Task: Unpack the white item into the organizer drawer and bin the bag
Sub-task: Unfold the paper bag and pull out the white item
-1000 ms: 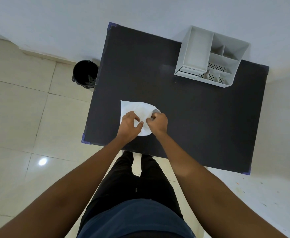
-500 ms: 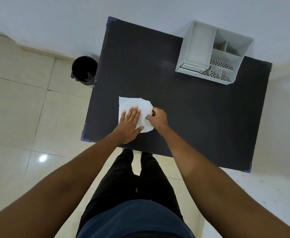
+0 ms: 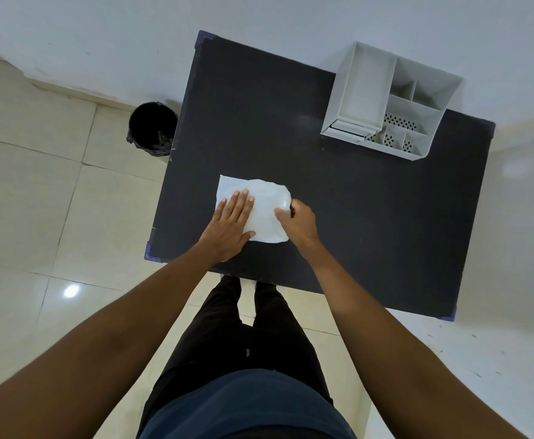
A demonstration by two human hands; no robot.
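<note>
A white bag (image 3: 261, 202) lies flat near the front left corner of the black table (image 3: 338, 198), with a rounded bulge inside it. My left hand (image 3: 229, 226) rests flat on the bag's left half, fingers spread. My right hand (image 3: 299, 224) pinches the bag's right edge between thumb and fingers. The white item itself is hidden inside the bag. The white organizer (image 3: 386, 101) stands at the table's far right corner, its drawer front facing me and looking closed.
A black bin (image 3: 152, 128) stands on the tiled floor just left of the table's far left side. A white wall runs behind the table. My legs are at the table's front edge.
My left hand went from a curled grip to lying flat on the bag. My right hand shifted to the bag's right edge. The bag now lies flatter.
</note>
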